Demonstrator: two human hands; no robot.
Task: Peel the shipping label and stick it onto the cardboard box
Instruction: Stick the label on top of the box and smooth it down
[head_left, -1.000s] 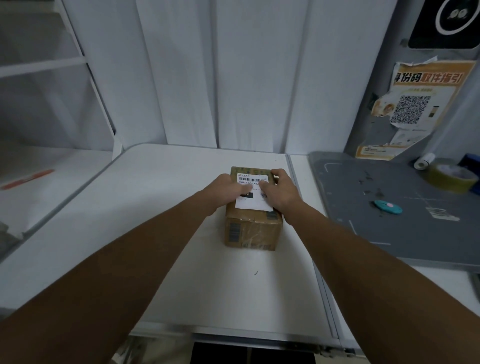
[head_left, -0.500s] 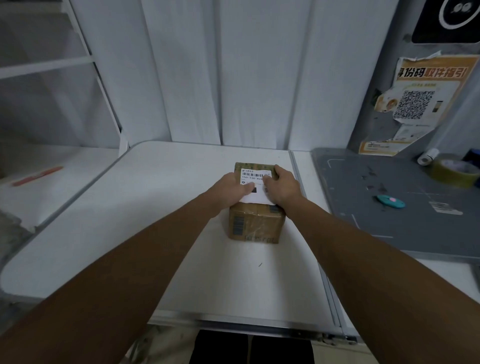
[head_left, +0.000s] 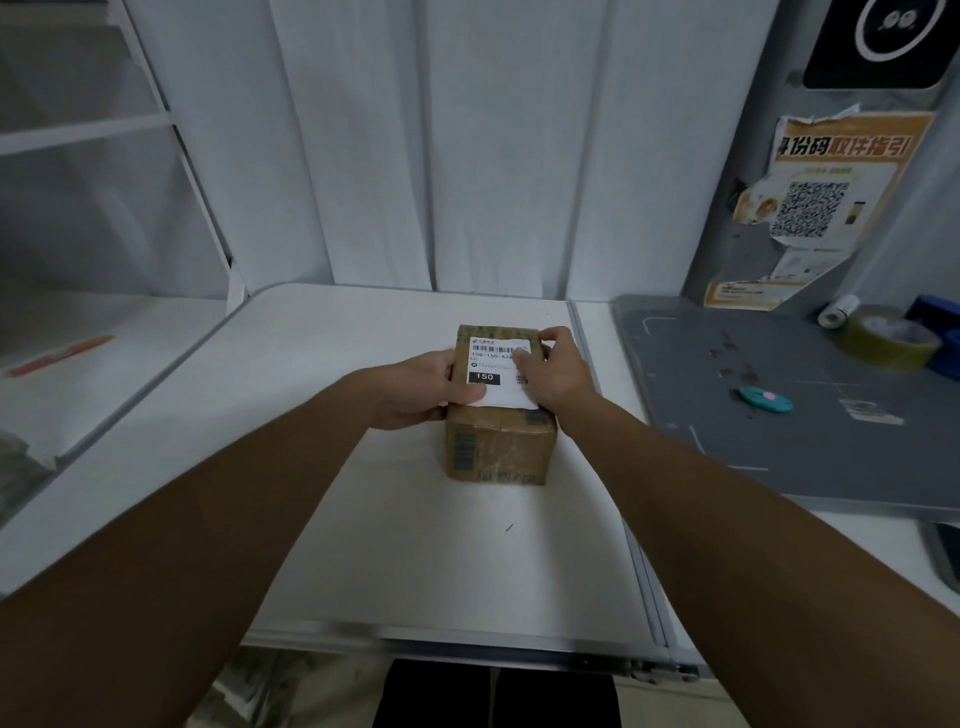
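Both hands (head_left: 415, 387) on label (head_left: 498, 371), box (head_left: 498, 447) mid-table (head_left: 311, 493).

white panelled wall (head_left: 467, 156), white folding table (head_left: 311, 364), grey mat (head_left: 779, 441), torn orange poster (head_left: 821, 208), dim light

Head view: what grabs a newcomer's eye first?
The cardboard box at the middle of the white table, with a white shipping label on its top. Both hands are on it: the left hand at the box's left edge, the right hand pressing the label's right side. At far right, an orange QR poster hangs on the wall.
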